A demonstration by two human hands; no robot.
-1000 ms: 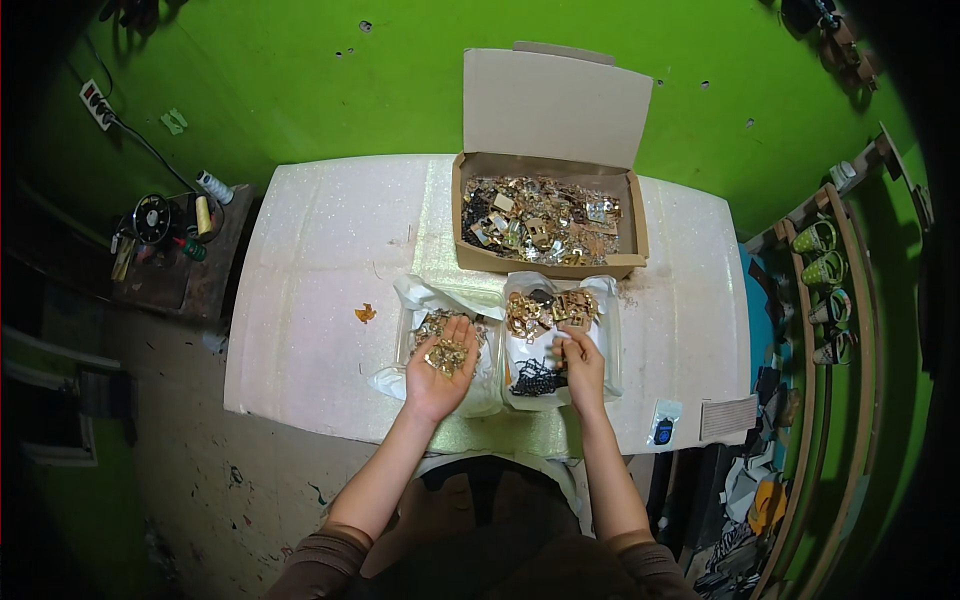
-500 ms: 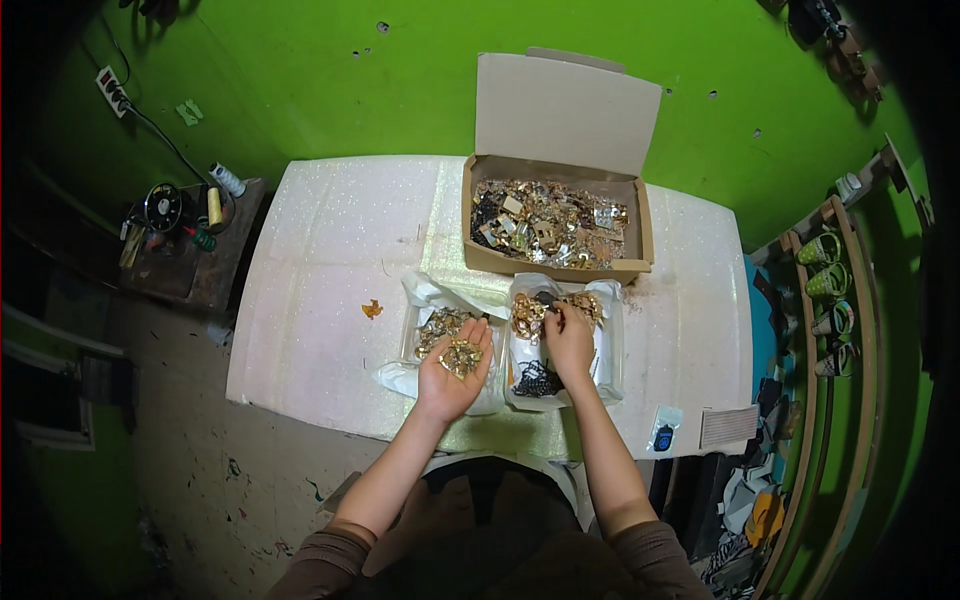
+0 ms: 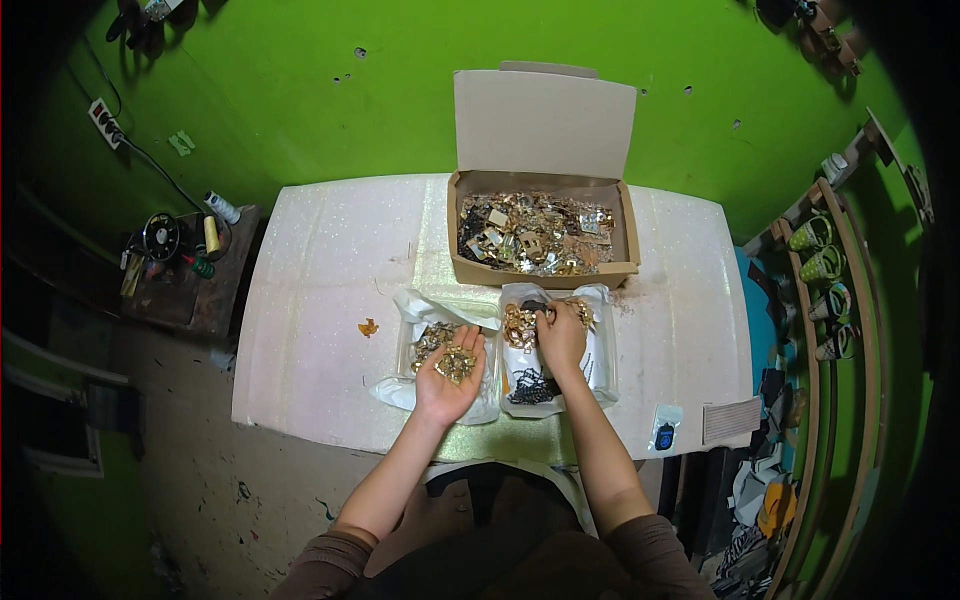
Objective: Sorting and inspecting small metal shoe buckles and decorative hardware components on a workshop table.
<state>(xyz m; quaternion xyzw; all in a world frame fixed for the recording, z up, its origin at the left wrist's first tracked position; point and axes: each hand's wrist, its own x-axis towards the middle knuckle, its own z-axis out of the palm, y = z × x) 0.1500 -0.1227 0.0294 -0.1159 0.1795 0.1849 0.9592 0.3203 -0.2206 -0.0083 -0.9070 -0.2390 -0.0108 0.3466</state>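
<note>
basically, left hand (image 3: 446,391) is flat, palm-up, likely so metal pieces (image 3: 455,364) don't spill; right hand (image 3: 563,340) curls over tray (image 3: 607,376) beneath it, can't tell if gripping.

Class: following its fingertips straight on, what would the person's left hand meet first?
The left hand would probably meet the far flap of crumpled white lining first; depth is unclear, so it might pass above.

Left forearm (image 3: 395,478) bare, slanting from 7 o'clock toward 1; left hand (image 3: 438,395) palm up, lightly cupped, fingers stretched side by side toward 1 o'clock; right forearm (image 3: 602,450) bare, leaning from 5 o'clock toward 11; right hand (image 3: 563,342) palm down, fingers bent, tips mostly hidden, farther toward 12 than left
</note>
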